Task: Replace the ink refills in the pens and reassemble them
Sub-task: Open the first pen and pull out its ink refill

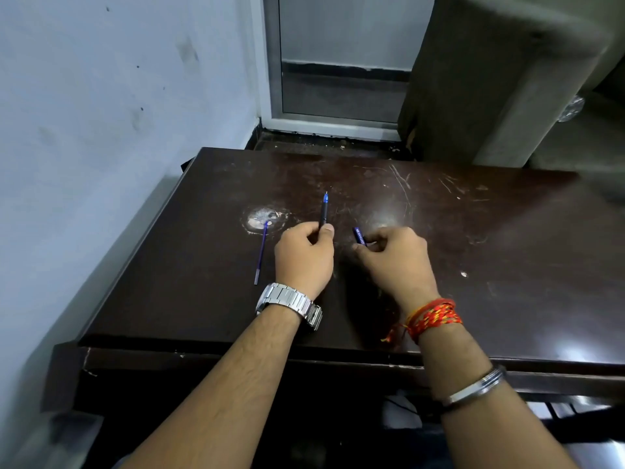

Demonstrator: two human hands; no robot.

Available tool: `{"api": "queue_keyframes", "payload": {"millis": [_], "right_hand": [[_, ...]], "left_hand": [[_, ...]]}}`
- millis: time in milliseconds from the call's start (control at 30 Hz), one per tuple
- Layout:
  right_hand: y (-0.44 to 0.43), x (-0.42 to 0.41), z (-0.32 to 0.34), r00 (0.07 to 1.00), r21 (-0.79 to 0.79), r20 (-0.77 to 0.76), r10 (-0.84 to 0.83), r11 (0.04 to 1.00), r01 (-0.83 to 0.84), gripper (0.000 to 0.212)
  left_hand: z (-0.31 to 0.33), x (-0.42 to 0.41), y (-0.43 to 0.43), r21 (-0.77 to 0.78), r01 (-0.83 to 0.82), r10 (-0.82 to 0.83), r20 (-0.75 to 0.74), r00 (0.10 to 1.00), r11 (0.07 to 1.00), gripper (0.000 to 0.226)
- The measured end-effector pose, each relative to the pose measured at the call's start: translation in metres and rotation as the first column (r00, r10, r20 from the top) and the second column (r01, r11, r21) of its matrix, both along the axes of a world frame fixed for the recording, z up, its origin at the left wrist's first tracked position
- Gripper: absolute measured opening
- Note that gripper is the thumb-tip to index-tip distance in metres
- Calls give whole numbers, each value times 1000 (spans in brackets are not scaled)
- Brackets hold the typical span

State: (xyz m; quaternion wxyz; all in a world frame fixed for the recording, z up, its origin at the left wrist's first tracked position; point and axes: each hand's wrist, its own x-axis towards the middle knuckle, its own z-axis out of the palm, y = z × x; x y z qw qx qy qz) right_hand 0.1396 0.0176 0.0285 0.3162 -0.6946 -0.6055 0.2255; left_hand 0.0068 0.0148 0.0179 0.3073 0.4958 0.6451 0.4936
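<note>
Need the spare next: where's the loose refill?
Head view: the loose refill lies on the table just left of the left hand, its far end over the pale worn patch.

Bench point(473, 258): dark brown gloss top, scratched; worn pale patch point(260, 216) left of centre; soft glare spots from overhead light.
Wall point(101, 96): left side, pale blue-white, scuffed and spotted.
Glazed panel point(338, 55): behind bench, pale metal frame, dark band low on glass.
Floor strip point(314, 142): dark, gritty, between bench and frame.
Grey-brown block point(490, 79): right rear, kind unclear.
</note>
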Motion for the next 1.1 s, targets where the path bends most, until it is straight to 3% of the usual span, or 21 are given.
{"api": "queue_keyframes", "payload": {"millis": [300,367,433,533,633,900,1100], "right_hand": [[1,-6,-11,989,-66,145,17,998,-8,20],[1,-7,-7,998,50,58,-22,999,19,20],[1,-10,0,986,151,-149,-71,984,93,17],[3,-16,4,906,107,-417,-67,987,123,30],[3,-17,4,845,99,-533,-40,989,109,26],[5,-17,1,846,175,-533,6,979,104,10],[5,-18,5,845,215,-523,108,977,8,28]], "left_hand": [[-5,-6,0,8,20,-20,-18,1000,1000,17],[-6,-5,0,-5,44,-44,-34,998,999,19],[-6,-4,-1,-4,72,-72,-50,996,997,20],[-4,0,-4,18,154,-151,-106,983,988,16],[-1,3,-9,54,207,-197,-158,968,977,10],[7,3,-12,113,230,-195,-257,947,967,5],[14,1,-14,147,288,-245,-256,935,946,10]]}}
